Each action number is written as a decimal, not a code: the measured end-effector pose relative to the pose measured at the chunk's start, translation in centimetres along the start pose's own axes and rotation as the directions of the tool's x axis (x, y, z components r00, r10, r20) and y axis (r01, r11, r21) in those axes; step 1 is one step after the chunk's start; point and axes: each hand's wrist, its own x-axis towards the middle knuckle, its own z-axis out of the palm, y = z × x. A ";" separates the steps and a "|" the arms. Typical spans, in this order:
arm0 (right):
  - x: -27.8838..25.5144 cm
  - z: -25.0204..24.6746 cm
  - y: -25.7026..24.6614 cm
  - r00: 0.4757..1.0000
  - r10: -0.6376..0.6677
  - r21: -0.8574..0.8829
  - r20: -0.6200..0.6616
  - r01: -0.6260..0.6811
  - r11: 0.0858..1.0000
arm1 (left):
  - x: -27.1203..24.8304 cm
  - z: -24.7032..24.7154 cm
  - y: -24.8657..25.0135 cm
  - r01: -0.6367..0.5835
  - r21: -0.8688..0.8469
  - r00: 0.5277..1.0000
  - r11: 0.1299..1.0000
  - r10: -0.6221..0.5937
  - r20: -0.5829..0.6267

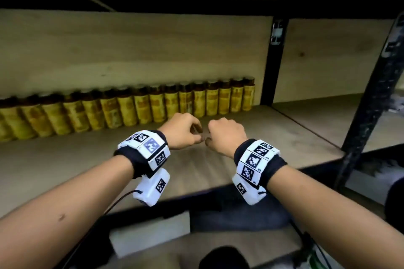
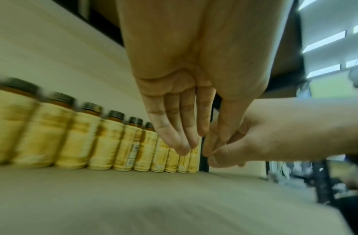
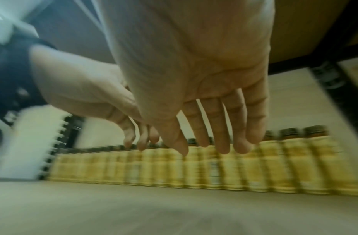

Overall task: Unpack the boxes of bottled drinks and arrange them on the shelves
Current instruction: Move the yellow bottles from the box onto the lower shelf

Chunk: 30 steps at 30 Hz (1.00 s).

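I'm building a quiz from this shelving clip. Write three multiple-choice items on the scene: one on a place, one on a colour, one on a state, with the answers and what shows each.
1. Where does the row of bottles stand?
A. Along the back of the shelf, against the wooden back panel
B. At the shelf's front edge
C. On the floor

2. What colour are the bottle labels?
A. Blue
B. Yellow
C. White

3. What are the hands doing?
A. Each grips a bottle
B. Both hold nothing
C. They lift a box

Answers:
1 A: the head view shows the row lined up against the panel, with bare shelf in front.
2 B: yellow labels under dark caps show in all three views.
3 B: the left hand and right hand hang above the shelf with loose, empty fingers.
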 end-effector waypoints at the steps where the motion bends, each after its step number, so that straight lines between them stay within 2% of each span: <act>1: -1.5 0.1 -1.5 1.000 -0.026 0.015 -0.017 0.026 1.000 | -2.6 -0.2 -0.3 0.006 -0.055 1.000 0.998 -0.006 -0.008; 6: -8.8 2.7 -8.2 0.994 -0.099 0.120 -0.052 0.104 0.987 | -13.9 1.5 -3.8 0.090 -0.228 0.987 0.970 -0.117 -0.108; 10: -13.3 7.0 -12.2 0.989 -0.149 0.189 -0.016 0.150 0.970 | -21.8 6.0 -7.1 0.192 -0.390 0.975 0.900 -0.222 -0.031; 14: -16.2 13.6 -15.2 0.978 -0.158 0.224 0.134 0.125 0.967 | -26.8 12.5 -10.5 0.352 -0.416 0.936 0.838 -0.327 0.133; 16: -17.2 17.2 -16.4 0.959 -0.162 0.225 0.233 0.109 0.968 | -28.5 16.6 -12.9 0.471 -0.407 0.882 0.782 -0.415 0.223; 19: -18.3 22.6 -18.2 0.910 -0.144 0.268 0.390 0.037 0.963 | -31.2 22.3 -16.0 0.637 -0.444 0.771 0.630 -0.533 0.348; 22: -19.0 27.6 -19.5 0.845 -0.115 0.289 0.522 -0.049 0.956 | -34.1 27.3 -18.2 0.777 -0.415 0.628 0.474 -0.633 0.453; 25: -19.4 32.3 -20.5 0.781 -0.090 0.283 0.618 -0.115 0.952 | -36.1 30.7 -19.8 0.864 -0.399 0.492 0.308 -0.689 0.532; 28: -19.5 36.2 -21.1 0.712 -0.037 0.260 0.701 -0.207 0.943 | -36.8 33.5 -21.4 0.888 -0.424 0.414 0.180 -0.714 0.565; 30: -19.5 38.7 -21.3 0.683 -0.001 0.242 0.730 -0.257 0.936 | -36.7 35.7 -22.3 0.893 -0.420 0.398 0.160 -0.717 0.573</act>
